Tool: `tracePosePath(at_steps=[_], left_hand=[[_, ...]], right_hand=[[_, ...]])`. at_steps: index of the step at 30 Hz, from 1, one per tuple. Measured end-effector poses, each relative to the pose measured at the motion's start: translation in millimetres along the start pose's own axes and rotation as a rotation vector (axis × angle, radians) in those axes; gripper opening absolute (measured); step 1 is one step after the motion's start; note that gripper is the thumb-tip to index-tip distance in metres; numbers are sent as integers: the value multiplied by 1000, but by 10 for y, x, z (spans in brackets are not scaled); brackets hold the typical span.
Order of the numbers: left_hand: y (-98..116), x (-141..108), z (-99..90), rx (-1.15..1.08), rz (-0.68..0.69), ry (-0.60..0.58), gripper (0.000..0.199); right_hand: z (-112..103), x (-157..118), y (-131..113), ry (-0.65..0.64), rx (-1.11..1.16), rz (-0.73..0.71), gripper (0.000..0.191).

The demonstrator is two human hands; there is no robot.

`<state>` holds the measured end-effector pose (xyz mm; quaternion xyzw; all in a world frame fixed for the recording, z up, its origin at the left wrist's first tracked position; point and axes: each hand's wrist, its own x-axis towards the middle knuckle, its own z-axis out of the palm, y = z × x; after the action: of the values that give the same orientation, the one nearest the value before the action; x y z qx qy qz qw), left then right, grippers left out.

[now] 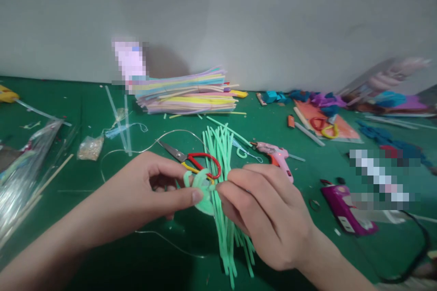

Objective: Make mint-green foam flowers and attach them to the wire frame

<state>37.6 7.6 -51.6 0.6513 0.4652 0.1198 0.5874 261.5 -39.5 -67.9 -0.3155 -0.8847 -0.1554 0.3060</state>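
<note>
Left hand [136, 195] + right hand [278, 218] pinching 1 green curl [205, 204] | 1 pink glue gun [280, 157]

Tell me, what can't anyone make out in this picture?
All in the head view:
Right hand: its own fingers hide whatever its fingertips may pinch.
Scissors: the left hand and green curled piece cover part of the handles.
Pale pink item: pixelation hides its surface.
Small bag: contents too small to identify.
Yellow object: cut off by the left edge.

Dim light, soft shadows, blurred stretched edges
</note>
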Motion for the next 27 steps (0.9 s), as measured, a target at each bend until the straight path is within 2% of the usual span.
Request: tracePosePath(at_steps=[6,8,10,12,14,16,19,22,27], left_hand=[[-36,52,37,60,13,58,42],[-28,54,47,80,50,71,42],[-10,44,56,121,100,119,41],[11,29,64,164,140,179,40],[30,15,70,189,159,219,40],[43,3,72,207,168,228,39],[49,-7,69,229,169,206,40],[48,-5,67,230,160,214,40],[52,4,82,243,152,219,39]], right_hand=[[-27,85,83,-101,-89,-136,15],[-18,93,127,-103,-13,-107,12],[-1,94,155,-65,165,74,7],[20,96,160,-24,435,410,6],[50,105,146,-55,763,758,11],[91,117,124,-129,1073,968,15],[156,135,105,-140,1309,1061,12],[190,141,118,-120,1319,1097,10],[201,128,168,-179,1294,1075,12]])
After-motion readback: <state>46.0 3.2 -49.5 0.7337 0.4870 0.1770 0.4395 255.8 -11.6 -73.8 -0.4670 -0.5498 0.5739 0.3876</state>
